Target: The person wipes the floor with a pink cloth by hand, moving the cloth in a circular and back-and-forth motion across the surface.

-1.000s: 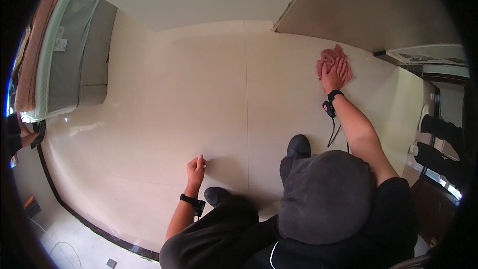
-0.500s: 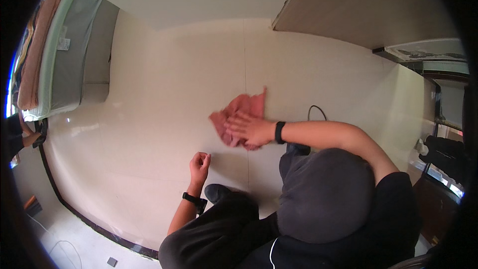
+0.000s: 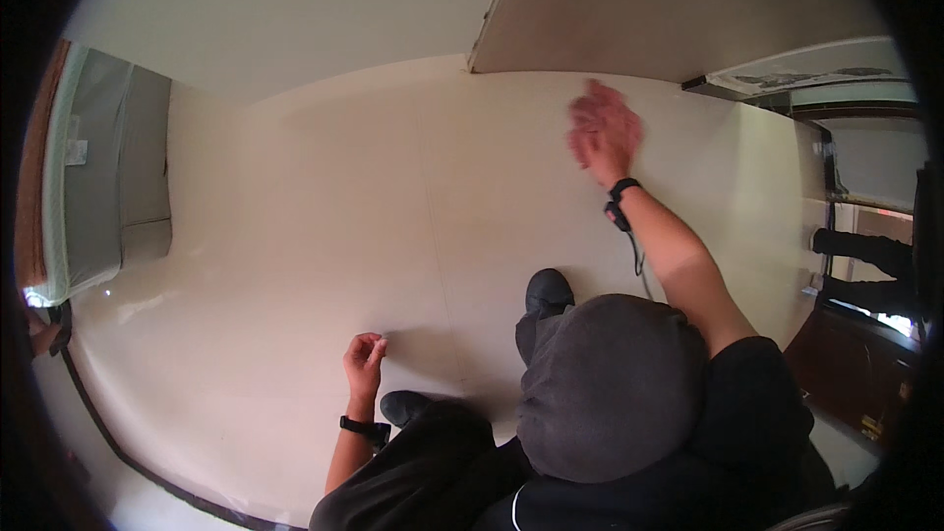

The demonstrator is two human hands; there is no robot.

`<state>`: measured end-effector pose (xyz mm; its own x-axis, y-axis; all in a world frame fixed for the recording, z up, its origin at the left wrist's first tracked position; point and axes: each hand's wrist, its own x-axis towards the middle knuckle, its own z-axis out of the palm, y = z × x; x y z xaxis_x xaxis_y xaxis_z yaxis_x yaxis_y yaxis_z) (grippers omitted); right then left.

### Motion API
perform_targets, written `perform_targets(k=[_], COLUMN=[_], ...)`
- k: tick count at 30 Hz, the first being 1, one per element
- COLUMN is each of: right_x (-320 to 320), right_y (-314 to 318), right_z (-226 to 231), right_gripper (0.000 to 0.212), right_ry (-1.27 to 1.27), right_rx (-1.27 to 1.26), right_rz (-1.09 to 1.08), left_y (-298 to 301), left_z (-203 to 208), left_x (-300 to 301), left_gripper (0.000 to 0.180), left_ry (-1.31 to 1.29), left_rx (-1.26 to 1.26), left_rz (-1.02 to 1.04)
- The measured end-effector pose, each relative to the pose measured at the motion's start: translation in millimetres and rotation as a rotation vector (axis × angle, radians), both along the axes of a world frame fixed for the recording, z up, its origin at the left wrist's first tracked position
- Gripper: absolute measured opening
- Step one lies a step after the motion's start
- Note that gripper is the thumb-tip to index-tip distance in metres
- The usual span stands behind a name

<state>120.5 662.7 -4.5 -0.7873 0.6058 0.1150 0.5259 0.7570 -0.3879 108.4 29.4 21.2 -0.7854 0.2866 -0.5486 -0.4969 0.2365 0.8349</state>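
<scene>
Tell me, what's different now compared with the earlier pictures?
The right hand pulled the pink cloth inward and leftward, then carried it away and rightward again, back near the brownish panel. Both are blurred now. The whole view has shifted somewhat too. No new thing was taken hold of. The left hand stayed loosely curled near the left knee.

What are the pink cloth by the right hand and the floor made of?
Cloth: probably soft woven or knitted fabric, matt, going by its crumpled shape; motion blur hides the weave. Floor: looks like polished ceramic or stone tile, since it is smooth, shows pale reflections and a thin straight seam.
</scene>
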Motion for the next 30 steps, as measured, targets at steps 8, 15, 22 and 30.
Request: perform_targets(k=[8,15,22,30], right_x=[132,72,11,37], right_y=[52,-28,-239,-310], right_z=[-27,-13,6,-37], right_gripper=[0.090,0.080,0.084,0.087], right_ry=[-0.495,-0.372,-0.318,0.025], right_rx=[0.132,0.329,-0.328,-0.147], right_rz=[-0.426,0.459,1.680,2.011], left_y=[-3,20,4,5], left_z=[-2,-3,0,-3], left_x=[-10,-14,-9,4], left_gripper=[0.016,0.025,0.028,0.026], left_ry=[0.016,0.000,-0.003,0.005], left_rx=[-0.098,-0.073,-0.021,-0.025], left_rz=[-0.051,-0.117,-0.073,-0.082])
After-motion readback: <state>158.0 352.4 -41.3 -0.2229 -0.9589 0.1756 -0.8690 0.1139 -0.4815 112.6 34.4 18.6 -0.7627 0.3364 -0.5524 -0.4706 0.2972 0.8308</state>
